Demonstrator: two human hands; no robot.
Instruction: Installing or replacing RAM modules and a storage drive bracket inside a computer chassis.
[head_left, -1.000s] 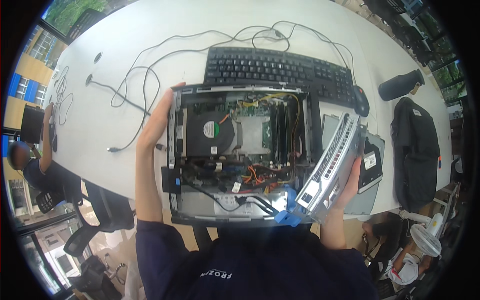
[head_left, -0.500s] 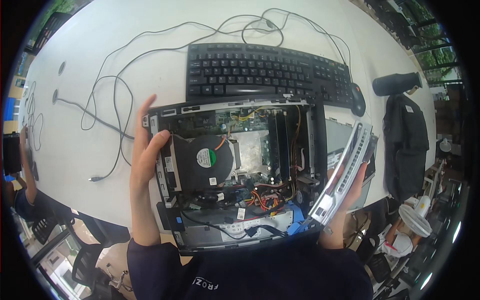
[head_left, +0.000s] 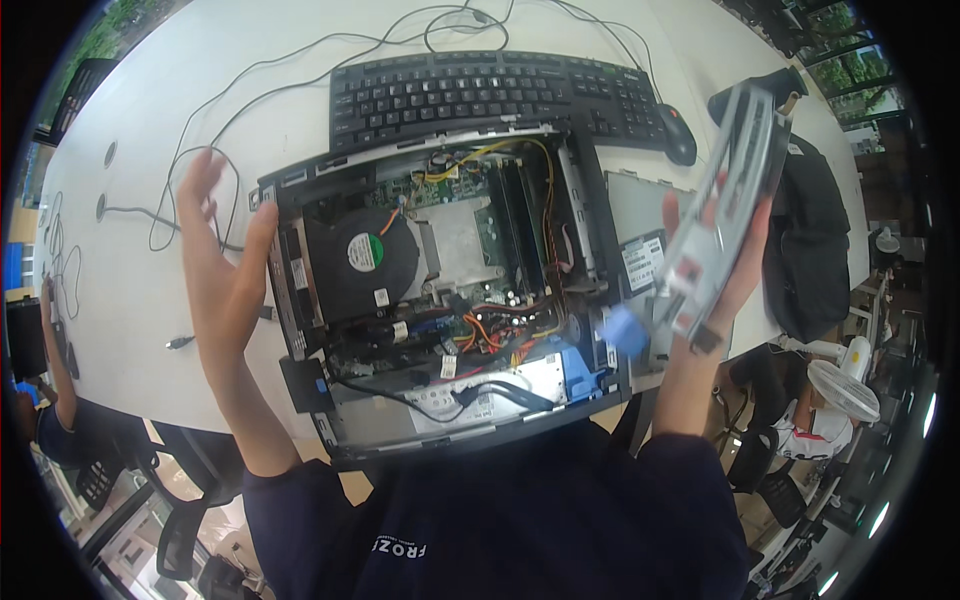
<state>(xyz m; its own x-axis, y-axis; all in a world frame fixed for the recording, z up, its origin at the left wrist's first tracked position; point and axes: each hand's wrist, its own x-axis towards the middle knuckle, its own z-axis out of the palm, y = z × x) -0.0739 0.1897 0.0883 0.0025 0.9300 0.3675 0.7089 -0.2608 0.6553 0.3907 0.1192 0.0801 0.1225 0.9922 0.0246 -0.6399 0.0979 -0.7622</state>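
Note:
An opened desktop computer case sits at the near edge of the table, its insides facing up. Inside show a black round fan, a metal plate, coloured wires and a blue latch. My left hand is open at the case's left side, fingers spread, thumb by the edge; whether it touches is unclear. Right of the case, my right hand grips a silver drive bracket with slots and a blue tab. The bracket is tilted up and blurred by motion.
Behind the case lie a black keyboard, a mouse and looping cables. A grey metal panel and a white-labelled part lie to the right. Beyond are a black bag and a dark cylinder. Another person's arm shows far left.
My right hand has raised the bracket away from the case, up and to the right. The fingers of my left hand have come off the case's edge and spread. The whole view has shifted.

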